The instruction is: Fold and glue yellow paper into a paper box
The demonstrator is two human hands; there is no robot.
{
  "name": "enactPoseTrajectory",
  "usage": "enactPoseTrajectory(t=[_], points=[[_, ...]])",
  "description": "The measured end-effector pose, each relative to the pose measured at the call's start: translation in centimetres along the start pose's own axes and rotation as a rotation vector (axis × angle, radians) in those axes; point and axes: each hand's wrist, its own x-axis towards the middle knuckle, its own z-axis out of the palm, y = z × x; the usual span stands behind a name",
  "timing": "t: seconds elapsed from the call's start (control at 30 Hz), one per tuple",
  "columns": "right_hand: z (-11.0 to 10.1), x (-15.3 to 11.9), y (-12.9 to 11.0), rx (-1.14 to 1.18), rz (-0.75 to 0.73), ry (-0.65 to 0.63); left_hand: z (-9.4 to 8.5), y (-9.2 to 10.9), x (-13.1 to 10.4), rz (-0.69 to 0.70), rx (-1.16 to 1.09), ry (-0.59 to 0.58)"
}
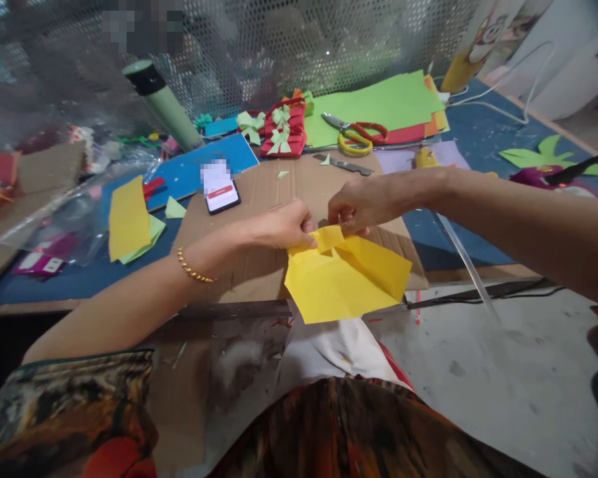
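A folded piece of yellow paper hangs over the front edge of a cardboard sheet. My left hand pinches its upper left edge, thumb on top. At the upper right edge of the paper, my right hand has its fingers curled round a folded strip; some fingertips are hidden behind the paper. Just beyond the hands lie a grey blade and small green paper scraps. Scissors with red and yellow handles rest farther back.
A phone lies left of the hands, near yellow folded paper. Behind are a green bottle, red paper pieces with green bows and green sheets. A glue gun sits right, close to my right forearm. Perforated metal backs the table.
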Motion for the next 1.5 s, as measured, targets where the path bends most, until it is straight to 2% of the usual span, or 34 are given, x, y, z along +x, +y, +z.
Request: enactPoseTrajectory(t=[0.13,0.2,0.37,0.47,0.6,0.8,0.93,1.07,1.23,1.4,1.5], points=[[0.4,-0.6,0.4,0.167,-0.122,0.028,-0.1,-0.9,-0.6,0.092,-0.182,0.037],[0.5,-0.9,0.6,0.190,-0.128,0.098,-0.3,-1.7,-0.5,0.168,-0.270,0.055],[-0.7,-1.2,0.6,0.016,-0.003,0.541,-2.6,-2.7,0.4,0.307,-0.372,0.194],[-2.2,-1.2,0.3,0.010,0.026,0.685,-4.4,-2.5,1.1,0.334,-0.404,0.265],[-3.4,-1.1,-0.6,0.129,0.050,0.696,-5.5,-2.9,1.6,0.322,-0.416,0.327],[-1.9,1.3,-1.8,0.356,-0.023,0.647,-4.4,-4.7,0.3,0.368,-0.417,0.351],[-0.9,3.1,-1.7,0.321,-0.054,0.636,-3.8,-5.5,0.1,0.374,-0.408,0.338],[0.0,3.9,-1.0,0.337,-0.079,0.686,-3.1,-5.8,1.2,0.379,-0.448,0.323],[0.9,4.4,-0.6,0.229,0.004,0.746,-2.6,-5.8,1.7,0.341,-0.450,0.198],[1.3,4.4,-0.5,0.145,0.056,0.709,-2.7,-5.5,1.3,0.333,-0.405,0.175],[1.4,4.2,-0.2,0.179,0.011,0.723,-2.7,-5.5,1.1,0.337,-0.413,0.148]])
